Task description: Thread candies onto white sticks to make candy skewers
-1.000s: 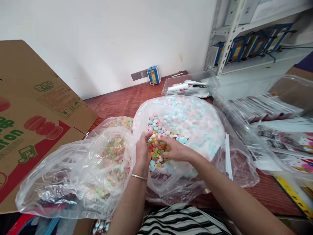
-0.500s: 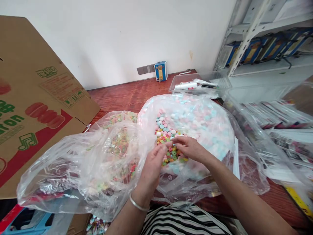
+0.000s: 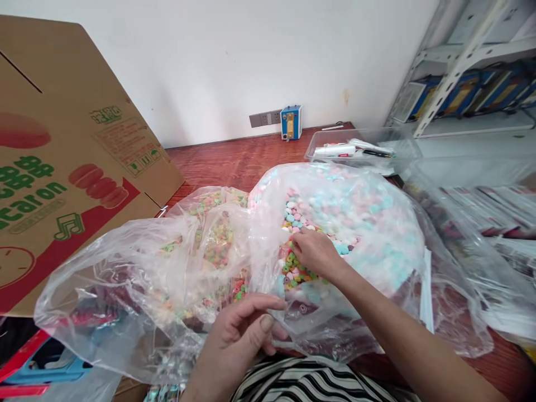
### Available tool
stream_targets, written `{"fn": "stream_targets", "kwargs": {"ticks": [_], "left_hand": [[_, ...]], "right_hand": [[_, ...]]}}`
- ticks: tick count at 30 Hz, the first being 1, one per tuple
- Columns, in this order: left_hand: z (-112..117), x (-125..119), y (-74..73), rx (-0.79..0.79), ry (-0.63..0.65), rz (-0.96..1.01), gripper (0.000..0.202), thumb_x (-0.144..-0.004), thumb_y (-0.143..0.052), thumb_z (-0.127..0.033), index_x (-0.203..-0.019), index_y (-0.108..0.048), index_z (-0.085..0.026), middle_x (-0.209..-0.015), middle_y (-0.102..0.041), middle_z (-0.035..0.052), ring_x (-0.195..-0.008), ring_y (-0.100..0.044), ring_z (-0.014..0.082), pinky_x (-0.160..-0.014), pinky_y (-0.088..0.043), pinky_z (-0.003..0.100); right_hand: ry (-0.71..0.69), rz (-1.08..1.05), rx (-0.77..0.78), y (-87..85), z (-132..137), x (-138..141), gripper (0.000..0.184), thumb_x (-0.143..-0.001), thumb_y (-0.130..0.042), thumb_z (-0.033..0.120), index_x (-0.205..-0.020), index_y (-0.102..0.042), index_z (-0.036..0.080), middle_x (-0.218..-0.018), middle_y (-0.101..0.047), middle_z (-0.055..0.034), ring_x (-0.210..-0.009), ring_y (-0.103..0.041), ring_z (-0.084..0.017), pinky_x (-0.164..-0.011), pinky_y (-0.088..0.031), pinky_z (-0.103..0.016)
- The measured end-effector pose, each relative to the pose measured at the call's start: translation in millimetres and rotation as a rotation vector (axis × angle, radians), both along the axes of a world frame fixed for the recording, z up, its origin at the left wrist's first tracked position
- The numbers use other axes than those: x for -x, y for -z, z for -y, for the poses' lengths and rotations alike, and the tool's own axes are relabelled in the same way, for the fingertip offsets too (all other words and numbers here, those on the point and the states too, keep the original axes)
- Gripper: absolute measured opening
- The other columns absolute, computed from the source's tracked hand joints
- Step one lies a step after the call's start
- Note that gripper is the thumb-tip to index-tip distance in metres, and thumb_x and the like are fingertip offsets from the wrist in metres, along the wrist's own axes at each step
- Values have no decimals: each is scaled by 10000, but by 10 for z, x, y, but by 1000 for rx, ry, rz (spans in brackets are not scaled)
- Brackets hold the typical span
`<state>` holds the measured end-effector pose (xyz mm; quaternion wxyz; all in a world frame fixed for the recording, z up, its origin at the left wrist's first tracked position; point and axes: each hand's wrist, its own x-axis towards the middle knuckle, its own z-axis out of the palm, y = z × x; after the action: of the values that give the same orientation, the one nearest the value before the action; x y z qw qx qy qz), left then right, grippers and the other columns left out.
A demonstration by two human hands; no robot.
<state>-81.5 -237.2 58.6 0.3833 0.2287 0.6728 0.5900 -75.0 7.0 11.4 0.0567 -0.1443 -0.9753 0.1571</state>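
Note:
A large clear plastic bag of pastel pink, blue and white candies lies in front of me, its mouth open. Mixed ring-shaped candies in green, yellow and red show in the opening. My right hand reaches into them, fingers bent together and fingertips hidden, so what they pinch cannot be made out. Nearer my body, my left hand is held palm inward at the bag's front edge, thumb and fingers apart with nothing visible in them. Beside it on the left lies another clear bag holding colourful ring candies.
A big cardboard box stands at the left. Behind the bags are a clear tray with white tubes and a small blue device by the wall. Clear bins with printed packets and a white shelf rack are at the right.
My left hand has come away from the candies, down and towards my body, its fingers loosened. My right hand stays at the candies, with its fingers now curled down among them. The view has shifted slightly left.

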Motion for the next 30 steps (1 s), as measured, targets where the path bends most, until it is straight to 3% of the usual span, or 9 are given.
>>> {"fn": "stream_targets", "kwargs": {"ticks": [2,5,10,14,18,21,25,27,30], "left_hand": [[111,77,-81,76,-75,-194,314,-880,-579,-451,-972,-737,-197,-688,-672,37,-586,-579,137,-570,-464,230],[224,227,-108,225,-202,-495,270,-846,-616,-439,-800,-741,-205,-702,-670,30,-652,-588,166,-610,-455,244],[292,382,37,340,-267,-617,261,-868,-584,-433,-980,-758,-275,-981,-748,43,-937,-658,244,-829,-488,310],[283,346,106,353,22,-643,338,-856,-614,-422,-1158,-694,-295,-1188,-699,55,-1094,-623,260,-936,-465,344],[200,201,108,357,303,-640,556,-796,-690,-426,-1324,-574,-299,-1355,-601,65,-1232,-540,283,-1040,-407,396],[107,71,103,337,398,-599,664,-744,-748,-392,-1365,-529,-304,-1395,-567,52,-1254,-516,286,-1055,-399,384],[57,-14,70,342,547,-511,675,-705,-787,-379,-1337,-561,-303,-1313,-632,42,-1163,-578,288,-992,-451,354],[70,16,10,337,589,-509,647,-710,-782,-381,-1320,-583,-293,-1292,-646,57,-1137,-594,293,-968,-465,350],[74,105,-164,288,587,-501,481,-768,-730,-396,-1237,-649,-329,-1227,-679,41,-1052,-628,259,-923,-487,323]], "right_hand": [[-8,35,-53,11,14,26,203,-876,-486,142,-811,-678,155,-910,-659,-123,-802,-617,-217,-645,-371,-286],[-15,61,-97,13,15,9,194,-886,-470,150,-859,-662,165,-946,-642,-118,-795,-609,-213,-625,-362,-288],[-42,40,-110,60,5,4,146,-871,-490,140,-834,-629,168,-946,-626,-111,-819,-595,-206,-658,-371,-284],[-25,-30,-111,24,-3,-86,125,-857,-487,124,-786,-579,171,-908,-616,-115,-854,-584,-234,-697,-384,-308],[42,-282,18,-251,230,-412,89,-904,-473,179,-841,-529,206,-804,-606,-58,-764,-571,-209,-695,-409,-319],[-242,-541,207,-419,668,-543,90,-922,-488,184,-858,-543,215,-807,-626,-43,-779,-573,-196,-745,-439,-323],[-500,-353,53,-412,1111,-405,109,-905,-532,131,-821,-596,157,-872,-650,-102,-793,-579,-227,-674,-458,-348],[-516,-288,93,-424,1094,-406,85,-908,-538,132,-873,-614,147,-967,-658,-113,-857,-592,-227,-687,-471,-334],[-542,-265,380,-539,849,-629,107,-946,-522,202,-894,-615,188,-908,-663,-48,-836,-604,-165,-726,-472,-270]]}}
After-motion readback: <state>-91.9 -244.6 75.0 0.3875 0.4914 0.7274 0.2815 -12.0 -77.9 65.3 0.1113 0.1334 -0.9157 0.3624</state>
